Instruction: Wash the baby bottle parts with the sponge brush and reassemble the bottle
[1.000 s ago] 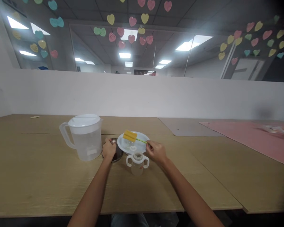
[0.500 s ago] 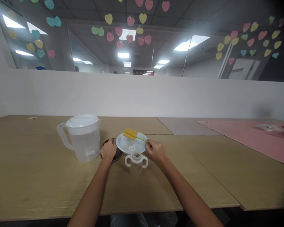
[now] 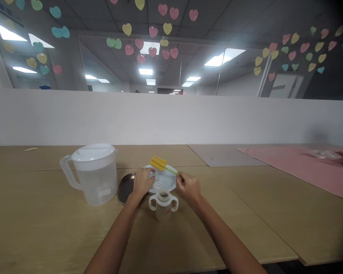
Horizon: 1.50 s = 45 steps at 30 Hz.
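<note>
1. Head view, right side: the right hand (image 3: pixel 188 187) pinches the thin green handle of the sponge brush (image 3: pixel 161 165) between thumb and fingertips. The yellow foam head is raised, tilted over the far part of the white plate (image 3: pixel 169 179).
2. Head view, left side: the left hand (image 3: pixel 143 182) lies on the plate's near-left rim with its fingers curled. Whether they close on something small there or only steady the plate, I cannot tell.
3. What looks done: the baby bottle (image 3: pixel 163 203) stands upright and open-topped on the table (image 3: pixel 45 228), just in front of the plate and between the two wrists. A small white ring (image 3: pixel 157 185) lies on the plate.
4. What looks left: the foam head is clear of the bottle's mouth, and neither hand touches the bottle. By my reading the work is at an early stage.
5. Around it: a lidded clear pitcher (image 3: pixel 93 175) stands to the left. A metal dish (image 3: pixel 124 188) lies between it and the plate, untouched.
</note>
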### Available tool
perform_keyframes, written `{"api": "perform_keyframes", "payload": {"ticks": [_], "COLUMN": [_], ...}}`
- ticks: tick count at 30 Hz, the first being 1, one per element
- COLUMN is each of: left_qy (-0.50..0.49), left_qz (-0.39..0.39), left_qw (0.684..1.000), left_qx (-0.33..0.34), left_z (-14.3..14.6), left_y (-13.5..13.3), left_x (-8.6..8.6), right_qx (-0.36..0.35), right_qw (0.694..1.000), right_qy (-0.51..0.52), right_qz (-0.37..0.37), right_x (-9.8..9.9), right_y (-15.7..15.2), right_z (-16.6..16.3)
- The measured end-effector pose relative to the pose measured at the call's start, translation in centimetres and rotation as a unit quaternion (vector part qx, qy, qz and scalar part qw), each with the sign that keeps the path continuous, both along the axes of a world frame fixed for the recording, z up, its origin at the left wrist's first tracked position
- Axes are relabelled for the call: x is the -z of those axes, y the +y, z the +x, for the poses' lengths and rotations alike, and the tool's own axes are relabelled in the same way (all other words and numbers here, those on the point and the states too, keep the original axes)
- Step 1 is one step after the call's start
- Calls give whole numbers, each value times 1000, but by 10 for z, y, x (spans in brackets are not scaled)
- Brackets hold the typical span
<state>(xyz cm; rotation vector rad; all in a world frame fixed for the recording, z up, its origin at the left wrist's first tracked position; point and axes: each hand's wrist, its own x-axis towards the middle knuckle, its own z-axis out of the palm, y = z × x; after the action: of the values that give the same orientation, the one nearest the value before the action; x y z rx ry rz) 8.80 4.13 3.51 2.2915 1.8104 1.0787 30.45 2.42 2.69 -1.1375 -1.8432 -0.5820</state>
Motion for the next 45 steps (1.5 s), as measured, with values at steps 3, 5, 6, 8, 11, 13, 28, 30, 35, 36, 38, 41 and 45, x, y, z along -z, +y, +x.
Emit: {"api": "perform_keyframes", "payload": {"ticks": [3, 5, 6, 8, 11, 13, 28, 30, 35, 36, 38, 41, 45], "left_qy": [60, 100, 115, 128, 129, 111, -312, -304, -229, -224, -226, -208, -100], "left_qz": [-76, -108, -114, -116, -115, -85, 255, 248, 197, 195, 197, 206, 264], "left_qw": [995, 988, 986, 984, 984, 988, 915, 920, 953, 954, 953, 954, 956], "left_qx": [-21, -38, -44, -49, -51, -72, 22, 12, 18, 26, 39, 59, 83], "left_z": [5, 9, 12, 15, 17, 15, -16, -15, -18, -19, -19, -19, -20], "left_y": [8, 12, 14, 16, 14, 7, -35, -35, -35, -35, -35, -36, -37], "left_x": [-3, -7, -9, -13, -16, -16, 20, 21, 22, 21, 22, 22, 21], "right_qx": [2, 4, 5, 9, 18, 27, -122, -139, -158, -155, -147, -133, -118], "right_qw": [1000, 1000, 1000, 1000, 999, 999, 992, 990, 986, 986, 986, 986, 987], "right_qy": [9, 11, 12, 14, 24, 37, -12, -20, -28, -33, -51, -77, -71], "right_qz": [-2, -4, -4, -9, -21, -28, -7, 4, 39, 45, 53, 59, 87], "right_x": [1, 2, 2, 2, 1, 0, -2, -3, -11, -12, -14, -13, -11], "right_y": [1, 2, 2, 3, 3, 2, -9, -10, -14, -15, -16, -16, -15], "right_z": [1, 1, 1, 2, 2, 2, -1, 1, 8, 9, 10, 7, 4]}}
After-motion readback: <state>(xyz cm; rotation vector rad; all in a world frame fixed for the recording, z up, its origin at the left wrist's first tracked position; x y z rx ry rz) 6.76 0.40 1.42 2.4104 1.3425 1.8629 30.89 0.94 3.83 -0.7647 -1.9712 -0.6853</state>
